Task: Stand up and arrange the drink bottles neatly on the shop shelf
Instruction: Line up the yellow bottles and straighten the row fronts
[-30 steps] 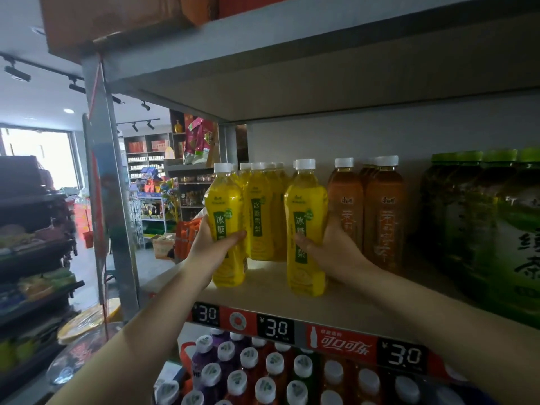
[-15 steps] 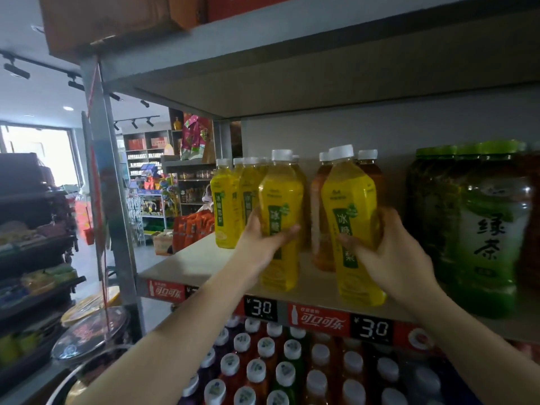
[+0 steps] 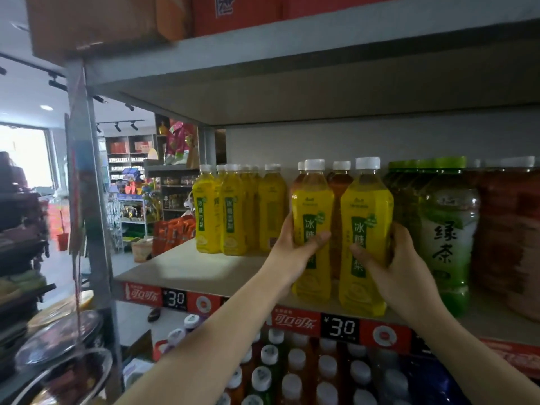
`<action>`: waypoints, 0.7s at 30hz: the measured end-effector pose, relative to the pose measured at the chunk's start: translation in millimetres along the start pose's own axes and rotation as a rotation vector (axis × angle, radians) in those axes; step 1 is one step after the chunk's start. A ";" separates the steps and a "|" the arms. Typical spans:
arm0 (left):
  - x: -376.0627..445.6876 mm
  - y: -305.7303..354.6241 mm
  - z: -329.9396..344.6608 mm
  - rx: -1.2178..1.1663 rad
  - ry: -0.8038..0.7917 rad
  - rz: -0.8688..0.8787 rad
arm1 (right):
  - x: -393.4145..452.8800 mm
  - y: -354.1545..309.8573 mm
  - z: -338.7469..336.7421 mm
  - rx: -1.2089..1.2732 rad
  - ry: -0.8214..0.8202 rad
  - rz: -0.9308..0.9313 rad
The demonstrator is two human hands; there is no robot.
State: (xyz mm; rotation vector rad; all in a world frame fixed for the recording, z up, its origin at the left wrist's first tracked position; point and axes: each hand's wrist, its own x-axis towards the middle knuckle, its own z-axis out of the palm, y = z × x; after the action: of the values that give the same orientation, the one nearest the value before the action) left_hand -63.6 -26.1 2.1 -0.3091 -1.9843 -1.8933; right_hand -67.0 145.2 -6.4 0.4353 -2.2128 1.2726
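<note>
Gripping: my left hand wraps one yellow bottle, my right hand wraps a second yellow bottle; both stand upright, side by side, at the front of the shelf.
Shelf: flat pale board, grey metal frame; the red edge strip reads 可口可乐, with black tags reading ¥3.0.
Green bottle: big, clear plastic, just right of my right hand, its label reading 绿茶.
Yellow row: slim white-capped bottles at the left, well apart from my two; labels read 冰糖雪梨.
My labels: 冰糖 shows, the rest hidden by my fingers.
Brown bottles: mostly hidden behind my pair.
Far right: reddish, blurred, unreadable.
Lower tier: white caps, labels cut off.
</note>
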 end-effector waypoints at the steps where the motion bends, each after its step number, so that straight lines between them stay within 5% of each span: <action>1: -1.3 0.0 -0.4 0.016 0.002 0.001 | -0.8 0.2 0.5 0.002 0.001 -0.007; 9: -1.2 -0.7 -14.5 0.146 -0.010 0.014 | -7.0 3.1 6.0 0.023 0.070 -0.026; 13: 1.0 11.5 -32.0 0.172 -0.011 0.113 | -19.7 -10.6 10.9 -0.014 0.325 -0.103; 16: 5.0 18.7 -53.4 0.219 0.056 0.173 | -29.4 -31.7 25.8 -0.161 0.511 -0.331; 21: 34.5 21.1 -92.7 0.255 0.302 0.162 | -27.7 -78.9 70.5 -0.123 0.299 -0.385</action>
State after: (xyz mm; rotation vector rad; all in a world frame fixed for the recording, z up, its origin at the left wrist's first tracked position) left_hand -75.0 -120.1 37.5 -0.1013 -1.9030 -1.4701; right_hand -24.3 44.8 2.8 0.5523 -1.8350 0.9246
